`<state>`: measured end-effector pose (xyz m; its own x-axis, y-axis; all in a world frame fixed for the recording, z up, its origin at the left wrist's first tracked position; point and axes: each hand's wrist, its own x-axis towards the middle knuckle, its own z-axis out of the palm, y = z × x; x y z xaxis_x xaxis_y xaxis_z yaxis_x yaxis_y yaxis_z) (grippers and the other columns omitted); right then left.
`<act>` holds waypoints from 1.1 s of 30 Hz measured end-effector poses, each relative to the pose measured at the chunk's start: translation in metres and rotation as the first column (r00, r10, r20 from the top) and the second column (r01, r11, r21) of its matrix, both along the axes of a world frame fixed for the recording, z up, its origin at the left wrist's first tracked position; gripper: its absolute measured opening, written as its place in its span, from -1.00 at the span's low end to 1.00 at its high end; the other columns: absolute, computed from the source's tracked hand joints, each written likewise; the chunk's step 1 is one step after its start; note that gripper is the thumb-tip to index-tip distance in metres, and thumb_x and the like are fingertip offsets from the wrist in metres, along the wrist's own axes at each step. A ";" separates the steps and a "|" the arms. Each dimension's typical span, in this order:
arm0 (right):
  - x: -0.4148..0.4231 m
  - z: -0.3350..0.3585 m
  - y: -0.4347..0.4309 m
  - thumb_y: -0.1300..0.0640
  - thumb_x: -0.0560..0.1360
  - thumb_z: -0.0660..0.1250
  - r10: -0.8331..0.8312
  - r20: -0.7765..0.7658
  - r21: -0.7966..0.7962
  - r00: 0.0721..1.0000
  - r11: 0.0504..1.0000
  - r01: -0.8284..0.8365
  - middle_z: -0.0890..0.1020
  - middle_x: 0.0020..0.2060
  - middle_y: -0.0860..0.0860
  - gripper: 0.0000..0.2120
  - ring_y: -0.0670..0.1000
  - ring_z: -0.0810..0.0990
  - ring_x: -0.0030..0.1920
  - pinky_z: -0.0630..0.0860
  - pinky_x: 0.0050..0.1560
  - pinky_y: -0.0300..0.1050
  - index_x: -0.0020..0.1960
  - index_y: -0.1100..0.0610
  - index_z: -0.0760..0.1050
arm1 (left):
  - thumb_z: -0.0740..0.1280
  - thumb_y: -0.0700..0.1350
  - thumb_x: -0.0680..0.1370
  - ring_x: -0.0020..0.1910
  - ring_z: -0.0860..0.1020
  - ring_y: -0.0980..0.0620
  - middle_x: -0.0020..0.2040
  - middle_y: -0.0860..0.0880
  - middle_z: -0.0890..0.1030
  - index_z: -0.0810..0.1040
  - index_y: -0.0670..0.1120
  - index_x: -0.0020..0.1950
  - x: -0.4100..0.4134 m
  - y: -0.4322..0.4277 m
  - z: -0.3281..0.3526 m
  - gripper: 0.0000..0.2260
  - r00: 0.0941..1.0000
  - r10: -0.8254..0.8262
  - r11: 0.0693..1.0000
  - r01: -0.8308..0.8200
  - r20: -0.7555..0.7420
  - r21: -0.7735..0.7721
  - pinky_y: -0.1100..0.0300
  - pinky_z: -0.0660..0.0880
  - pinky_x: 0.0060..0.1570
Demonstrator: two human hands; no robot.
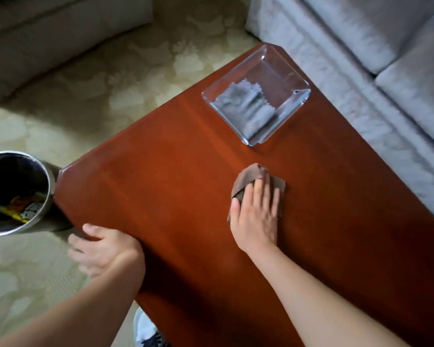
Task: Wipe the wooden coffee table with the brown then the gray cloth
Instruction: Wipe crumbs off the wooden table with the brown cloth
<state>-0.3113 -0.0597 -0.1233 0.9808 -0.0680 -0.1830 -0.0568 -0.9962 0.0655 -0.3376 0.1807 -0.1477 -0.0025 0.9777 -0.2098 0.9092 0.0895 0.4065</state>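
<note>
Brown cloth (248, 175) lies flat beneath fingers (262, 192) of the right hand (256, 221).

Both forearms (318, 291) are bare; a white sneaker (143, 326) shows dark markings.
</note>
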 end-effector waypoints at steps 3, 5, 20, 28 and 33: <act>-0.009 0.000 0.030 -0.10 0.64 0.05 0.191 0.008 0.057 0.981 0.980 -0.192 0.51 0.47 0.22 -0.40 0.21 0.40 0.55 0.18 0.60 0.34 0.46 0.28 0.50 | -0.01 0.13 0.68 0.58 0.20 -0.21 0.69 -0.11 0.05 0.13 0.05 0.65 -0.008 0.002 0.007 -0.47 0.947 -0.317 0.943 0.320 -0.045 0.092 -0.17 0.12 0.51; -0.016 0.002 0.036 -0.11 0.67 0.04 0.275 -0.014 0.109 0.961 0.956 -0.272 0.46 0.52 0.16 -0.42 0.17 0.30 0.61 0.10 0.62 0.35 0.51 0.22 0.45 | 0.05 0.04 0.65 0.64 0.06 -0.18 0.69 -0.12 -0.02 0.11 0.04 0.65 -0.017 0.005 0.010 -0.46 0.721 -0.686 0.708 0.692 -0.098 0.143 -0.26 -0.04 0.56; 0.027 -0.002 -0.223 -0.18 0.65 -0.19 -0.177 -0.072 0.037 0.981 0.983 0.180 0.37 0.58 0.16 -0.33 0.18 0.19 0.65 0.05 0.64 0.27 0.56 0.08 0.37 | 0.14 -0.02 0.58 0.54 0.33 -0.14 0.55 -0.12 0.39 0.48 -0.08 0.45 0.066 -0.236 0.017 -0.55 -0.454 -0.865 -0.493 0.848 -0.214 0.192 -0.24 0.19 0.52; -0.071 0.006 -0.311 -0.12 0.67 -0.17 -0.336 -0.123 0.150 0.934 0.924 0.352 0.28 0.61 0.24 -0.36 0.19 0.09 0.67 -0.06 0.64 0.28 0.55 0.18 0.35 | 0.17 -0.06 0.62 0.53 0.30 -0.18 0.56 -0.13 0.36 0.41 -0.07 0.50 0.121 -0.321 0.009 -0.57 -0.455 -0.857 -0.507 0.827 -0.241 0.242 -0.20 0.14 0.53; -0.115 0.012 -0.237 0.01 0.56 0.19 0.093 -0.067 0.176 0.993 0.981 -0.080 0.58 0.33 0.20 -0.66 0.26 0.35 0.56 0.18 0.55 0.40 0.23 0.12 0.57 | 0.13 -0.08 0.64 0.55 0.26 -0.17 0.57 -0.10 0.33 0.38 -0.04 0.50 0.121 -0.322 0.012 -0.59 -0.443 -0.859 -0.499 0.835 -0.255 0.231 -0.19 0.10 0.54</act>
